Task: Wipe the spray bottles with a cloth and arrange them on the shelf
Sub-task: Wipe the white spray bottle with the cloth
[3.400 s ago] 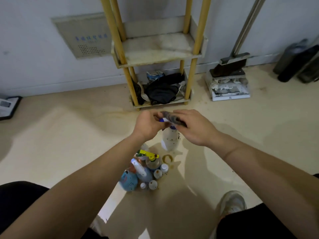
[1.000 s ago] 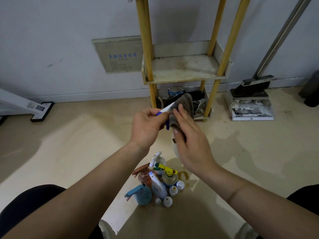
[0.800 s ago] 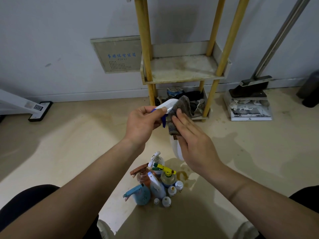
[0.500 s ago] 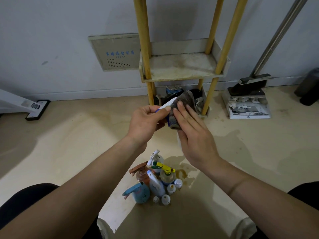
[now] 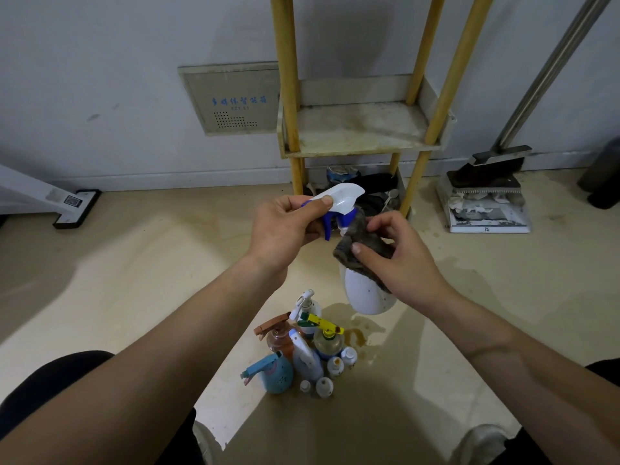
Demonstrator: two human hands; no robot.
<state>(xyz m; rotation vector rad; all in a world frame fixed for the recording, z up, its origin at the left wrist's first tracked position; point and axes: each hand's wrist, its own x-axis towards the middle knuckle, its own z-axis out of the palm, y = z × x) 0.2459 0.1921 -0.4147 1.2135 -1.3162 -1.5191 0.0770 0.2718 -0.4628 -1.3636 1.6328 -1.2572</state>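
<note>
1 spray bottle [image 5: 364, 293]: trigger head in left hand [image 5: 281, 229], cloth [image 5: 374, 245] below.

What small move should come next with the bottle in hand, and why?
Probably slide the grey cloth down the rounded body of the white plastic spray bottle. The right hand pinches the cloth only round the neck and shoulder, the body below looks speckled, and the left hand holds the white-and-blue trigger head.

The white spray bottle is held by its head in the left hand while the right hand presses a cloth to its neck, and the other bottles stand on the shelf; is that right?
No: the head view shows the other bottles clustered on the floor, not on the shelf. The left hand, right hand, cloth and white spray bottle are as you say.
</note>
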